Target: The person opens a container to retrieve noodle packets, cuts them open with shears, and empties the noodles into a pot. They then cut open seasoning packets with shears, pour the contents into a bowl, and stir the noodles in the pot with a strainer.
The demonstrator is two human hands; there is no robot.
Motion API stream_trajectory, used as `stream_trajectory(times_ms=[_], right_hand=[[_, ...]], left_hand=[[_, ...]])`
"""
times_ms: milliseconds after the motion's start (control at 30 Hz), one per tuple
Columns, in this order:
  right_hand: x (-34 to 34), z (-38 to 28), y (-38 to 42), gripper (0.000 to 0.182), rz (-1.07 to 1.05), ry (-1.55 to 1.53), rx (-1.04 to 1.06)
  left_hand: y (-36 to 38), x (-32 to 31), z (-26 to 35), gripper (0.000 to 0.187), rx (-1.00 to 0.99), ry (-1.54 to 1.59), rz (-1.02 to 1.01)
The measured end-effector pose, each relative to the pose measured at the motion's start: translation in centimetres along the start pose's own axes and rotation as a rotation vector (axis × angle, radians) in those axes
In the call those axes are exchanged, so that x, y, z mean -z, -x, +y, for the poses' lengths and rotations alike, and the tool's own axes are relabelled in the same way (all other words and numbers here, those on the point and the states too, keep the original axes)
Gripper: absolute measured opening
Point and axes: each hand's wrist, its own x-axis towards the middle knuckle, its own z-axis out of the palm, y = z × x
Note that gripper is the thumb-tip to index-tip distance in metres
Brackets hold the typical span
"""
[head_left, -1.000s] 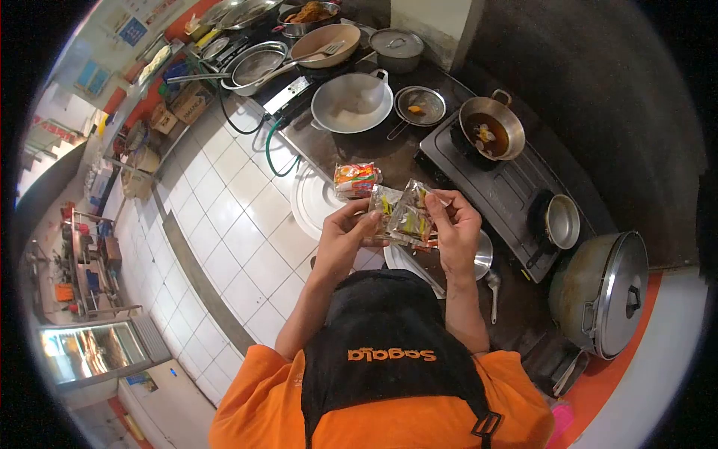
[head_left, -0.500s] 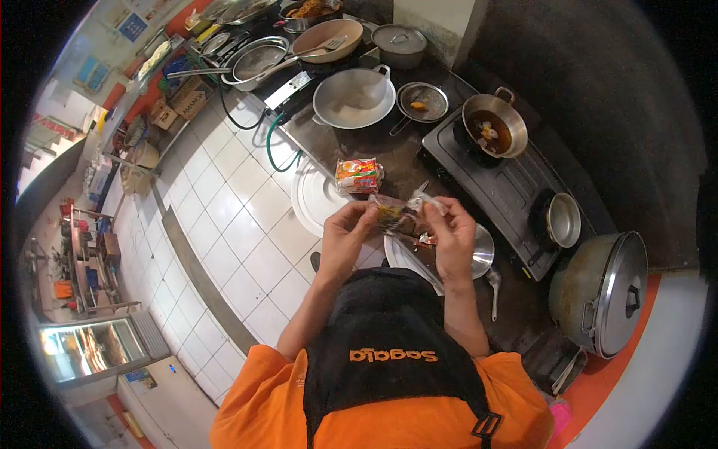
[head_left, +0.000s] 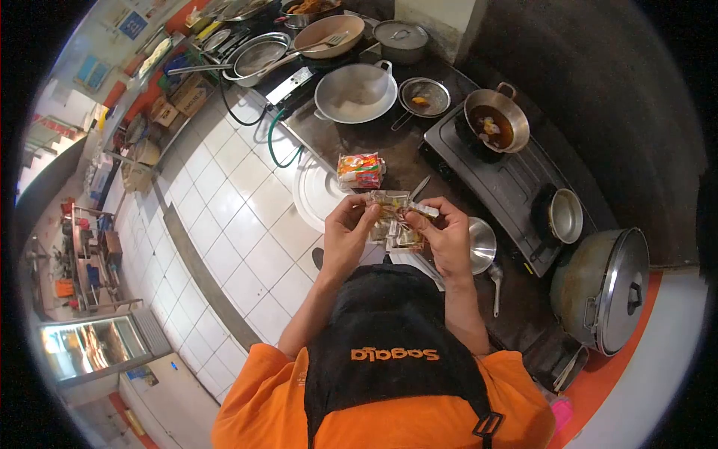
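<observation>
My left hand (head_left: pixel 353 228) and my right hand (head_left: pixel 447 232) are raised in front of the apron, fingers pinched. Between them they hold a cluster of clear plastic sachets (head_left: pixel 389 203) with yellowish and brownish contents; the exact filling is too small to make out. Just beyond my left hand lies a red and orange printed packet (head_left: pixel 360 171) on the counter's edge. A metal blade or handle tip (head_left: pixel 421 185) shows past my fingers. Right of my right hand stands a shiny metal bowl or pan (head_left: pixel 482 243). A pale plate or board beneath my hands is mostly hidden.
On the gas stove (head_left: pixel 490 191) sit a pan of brown liquid (head_left: pixel 490 135) and a small pan (head_left: pixel 565 215). A large lidded pot (head_left: pixel 598 299) stands at the right. Farther back are a wok (head_left: pixel 355 93), a strainer (head_left: pixel 424 99) and a lidded pot (head_left: pixel 401 41).
The clear plastic between my hands has turned and spread, showing more separate sachets. My right hand's fingers have shifted inward over it. The surroundings stay the same.
</observation>
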Motion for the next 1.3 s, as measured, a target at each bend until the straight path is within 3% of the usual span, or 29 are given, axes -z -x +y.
stream_trajectory(times_ms=[67,233,433,567,733,933,1133,1300], right_hand=[[0.2,0.3,0.0,0.021,-0.002,0.118,0.005],[-0.5,-0.5,0.3,0.022,-0.024,-0.056,-0.015],[0.1,-0.3,-0.1,0.021,-0.053,-0.07,-0.07],[-0.4,0.0,-0.2,0.02,-0.046,-0.106,-0.061],[-0.9,-0.7,-0.2,0.022,0.079,-0.006,-0.046],[-0.1,-0.7,-1.3,0.024,0.309,0.04,0.143],[0.8,-1.7,-2.0,0.026,0.341,-0.06,0.188],[0.1,-2.4,-1.0,0.022,0.343,0.196,0.449]], left_hand=[[0.0,0.0,-0.1,0.028,0.025,0.065,-0.035],[0.2,-0.1,-0.1,0.028,0.077,0.21,-0.068],[0.2,0.7,0.9,0.023,-0.019,-0.015,-0.021],[0.0,0.4,0.2,0.029,-0.017,0.054,-0.042],[0.0,0.6,1.0,0.044,0.167,0.261,0.0],[-0.3,1.2,0.6,0.064,0.089,0.265,-0.108],[-1.1,1.3,1.2,0.048,0.077,0.044,-0.054],[-1.7,1.1,1.5,0.029,0.064,-0.039,-0.057]])
